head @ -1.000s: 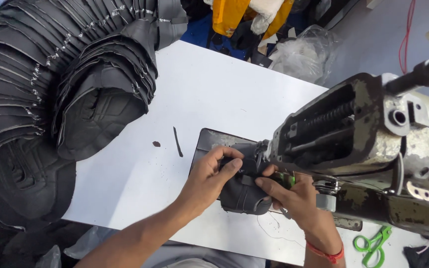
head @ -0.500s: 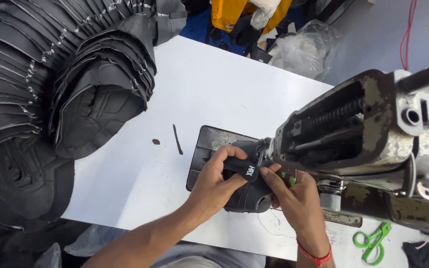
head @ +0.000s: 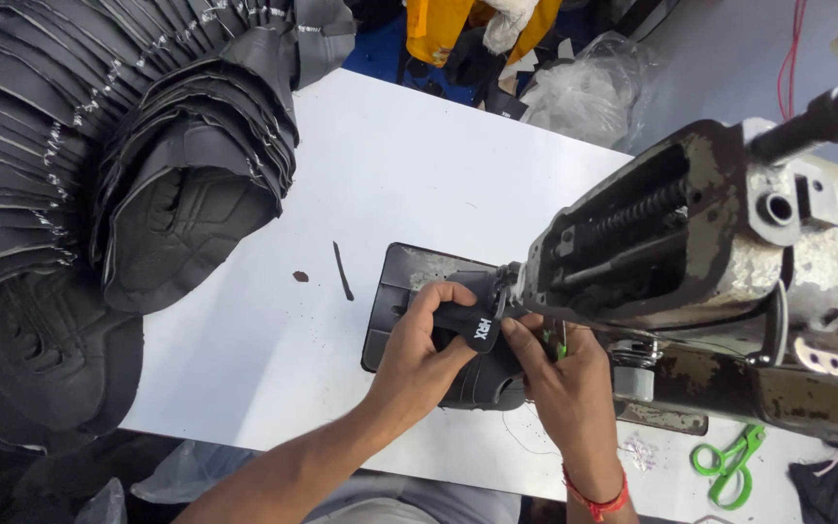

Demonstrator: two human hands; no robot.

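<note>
A black shoe upper (head: 485,374) with a small black tab bearing white print sits under the head of a worn grey sewing machine (head: 729,262). My left hand (head: 424,344) grips the upper and pinches the tab from the left. On the right side of the piece, my right hand (head: 563,374), with a red thread on the wrist, pinches the same spot close to the needle area. Both hands touch each other over the piece. The needle itself is hidden behind the machine head and fingers.
A dark metal plate (head: 402,281) lies in the white table (head: 273,369) under the work. A tall stack of black shoe uppers (head: 99,194) fills the left. Green scissors (head: 729,464) lie at the lower right. A thin black strip (head: 342,272) and a small dark spot lie mid-table.
Both hands have shifted slightly and turned the tab so its white print faces up; the piece stays under the machine head.
</note>
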